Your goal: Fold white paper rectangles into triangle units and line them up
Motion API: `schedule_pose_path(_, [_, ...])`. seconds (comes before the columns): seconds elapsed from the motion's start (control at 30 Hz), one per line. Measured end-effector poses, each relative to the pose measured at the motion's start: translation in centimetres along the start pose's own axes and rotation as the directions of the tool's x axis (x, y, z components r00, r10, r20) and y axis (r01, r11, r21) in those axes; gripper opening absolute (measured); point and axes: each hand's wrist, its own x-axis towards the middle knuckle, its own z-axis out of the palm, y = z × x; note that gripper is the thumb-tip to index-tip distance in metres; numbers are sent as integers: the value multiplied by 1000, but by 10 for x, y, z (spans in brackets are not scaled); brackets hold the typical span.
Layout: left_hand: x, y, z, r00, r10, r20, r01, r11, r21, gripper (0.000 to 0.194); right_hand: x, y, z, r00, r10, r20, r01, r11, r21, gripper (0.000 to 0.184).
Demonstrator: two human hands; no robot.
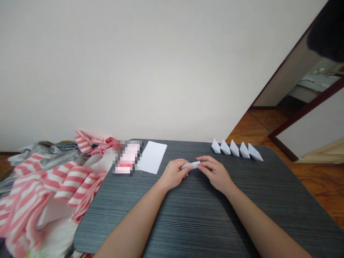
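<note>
A small folded white paper piece (191, 165) is pinched between both hands above the dark striped table (188, 215). My left hand (174, 173) grips its left end with curled fingers. My right hand (215, 172) holds its right end, fingers pressed together. A flat white sheet of paper (152, 157) lies on the table to the left of my hands. Several folded white paper boats (236, 149) stand in a row at the table's far right edge.
Red-and-white striped plastic bags (48, 190) are heaped off the table's left side. A blurred pink packet (128, 157) lies beside the flat sheet. A white wall rises behind the table; wooden floor and a doorway lie to the right.
</note>
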Motion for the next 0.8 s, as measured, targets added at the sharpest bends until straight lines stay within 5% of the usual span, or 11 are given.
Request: schedule_pose_path(0.8, [0, -2, 0, 999, 7, 52, -6, 1000, -19, 21, 2, -4, 1, 998, 20, -51, -20, 1000, 8, 15])
